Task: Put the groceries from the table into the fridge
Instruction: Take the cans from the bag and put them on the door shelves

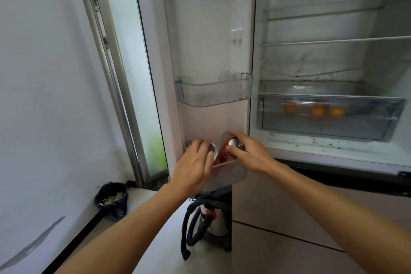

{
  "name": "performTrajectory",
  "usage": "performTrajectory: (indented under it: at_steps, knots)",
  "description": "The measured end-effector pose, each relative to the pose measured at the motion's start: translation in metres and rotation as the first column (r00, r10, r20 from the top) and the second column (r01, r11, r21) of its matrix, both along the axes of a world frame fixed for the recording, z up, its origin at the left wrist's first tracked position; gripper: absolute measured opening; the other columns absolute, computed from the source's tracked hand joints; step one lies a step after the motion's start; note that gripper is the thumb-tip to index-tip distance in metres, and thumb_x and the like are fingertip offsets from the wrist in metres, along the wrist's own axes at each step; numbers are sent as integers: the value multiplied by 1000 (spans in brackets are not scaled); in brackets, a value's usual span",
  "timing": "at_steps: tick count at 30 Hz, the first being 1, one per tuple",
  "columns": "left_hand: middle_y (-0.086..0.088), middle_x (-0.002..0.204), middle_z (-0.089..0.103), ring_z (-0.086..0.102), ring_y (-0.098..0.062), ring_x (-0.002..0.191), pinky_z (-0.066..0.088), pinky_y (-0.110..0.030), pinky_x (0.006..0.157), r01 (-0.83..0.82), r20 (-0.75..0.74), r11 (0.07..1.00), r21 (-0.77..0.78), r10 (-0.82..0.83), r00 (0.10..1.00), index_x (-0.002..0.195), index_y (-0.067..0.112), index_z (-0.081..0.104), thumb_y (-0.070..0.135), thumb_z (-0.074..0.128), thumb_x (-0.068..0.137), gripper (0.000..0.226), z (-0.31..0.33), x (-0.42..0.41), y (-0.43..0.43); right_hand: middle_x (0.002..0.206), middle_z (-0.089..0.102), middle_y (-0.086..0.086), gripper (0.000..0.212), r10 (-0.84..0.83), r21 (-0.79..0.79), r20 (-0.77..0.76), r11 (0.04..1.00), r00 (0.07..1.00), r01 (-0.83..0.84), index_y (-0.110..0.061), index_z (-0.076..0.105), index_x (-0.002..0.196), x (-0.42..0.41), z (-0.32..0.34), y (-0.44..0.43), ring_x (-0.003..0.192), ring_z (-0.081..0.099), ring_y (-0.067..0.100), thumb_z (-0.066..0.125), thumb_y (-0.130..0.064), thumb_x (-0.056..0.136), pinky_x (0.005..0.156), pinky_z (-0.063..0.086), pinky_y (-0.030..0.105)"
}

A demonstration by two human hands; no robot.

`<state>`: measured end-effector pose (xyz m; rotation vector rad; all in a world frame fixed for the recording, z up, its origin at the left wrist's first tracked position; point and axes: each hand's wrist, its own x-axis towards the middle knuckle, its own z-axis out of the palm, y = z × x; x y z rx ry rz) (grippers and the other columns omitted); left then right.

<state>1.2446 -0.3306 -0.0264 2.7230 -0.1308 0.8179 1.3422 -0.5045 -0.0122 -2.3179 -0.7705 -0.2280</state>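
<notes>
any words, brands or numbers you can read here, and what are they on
No text in this view can be read.
red can, held by the right hand: pale marks on its side, too blurred to read.
second can, held by the left hand: only its silver top shows, no print in view.
fridge door: no label or sign visible.

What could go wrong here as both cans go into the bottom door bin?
1. The silver-topped can in the left grip and the red can in the right grip look tilted and close together. They could knock each other and tip over in the lower door bin.
2. A can slipping past the bin's front wall would likely drop onto the vacuum cleaner on the floor below.
</notes>
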Motion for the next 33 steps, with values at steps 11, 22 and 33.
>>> performTrajectory:
  at_steps: [11, 22, 33]
  knots:
    - [-8, 133, 46, 48, -25, 117, 44, -39, 97, -15, 35, 997, -81, 18, 999, 133, 16, 48, 36, 46, 97, 41, -7, -9, -9, 147, 42, 0, 52, -33, -20, 169, 999, 985, 37, -27, 33, 147, -19, -22, -6, 132, 40, 19, 44, -41, 98, 106, 38, 41]
    - [1, 100, 61, 60, -21, 90, 52, -38, 71, -188, -21, 982, 4, 188, 982, 109, 18, 63, 25, 55, 90, 21, -37, -180, 69, 107, 60, -7, 21, 53, -22, 420, 999, 906, -48, -21, 64, 107, -160, -29, 57, 98, 55, 13, 57, -28, 88, 70, 45, 27]
    - [0, 96, 61, 60, -21, 86, 47, -34, 68, -567, -308, 807, 164, 588, 748, 100, 18, 58, 32, 44, 92, 21, -90, -490, 224, 110, 61, -2, 30, 496, -223, 234, 865, 836, -450, -24, 61, 115, -395, -96, 272, 102, 58, 20, 57, -36, 88, 77, 46, 31]
